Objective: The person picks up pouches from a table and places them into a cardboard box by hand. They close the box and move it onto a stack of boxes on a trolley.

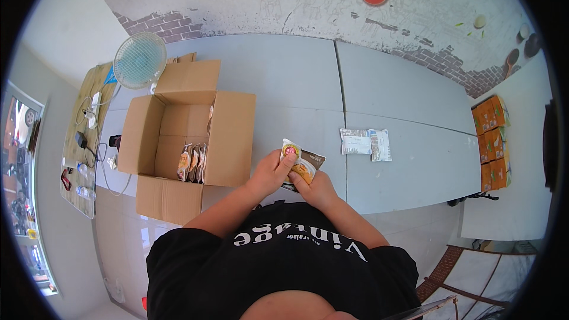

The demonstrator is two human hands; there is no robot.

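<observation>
Just above the table's near edge, my left hand (272, 172) and my right hand (319, 190) grip printed food packets (303, 170) between thumbs and fingers. The packets overlap, so I cannot tell how many there are. To the left stands an open cardboard box (231, 142) with its flaps folded out. Inside it, several similar packets (186, 162) stand on edge in the near right corner, and another packet (210, 120) leans at its right wall. Two packets (355, 141) (380, 144) lie on the table to my right, their pale printed backs up.
The grey table (284, 75) has seams between its tops. A fan (140, 60) stands behind the box. A wooden side table (73, 120) at left carries cables, a power strip (95, 106) and plastic bottles (86, 192). Orange cartons (493, 144) are stacked at the far right.
</observation>
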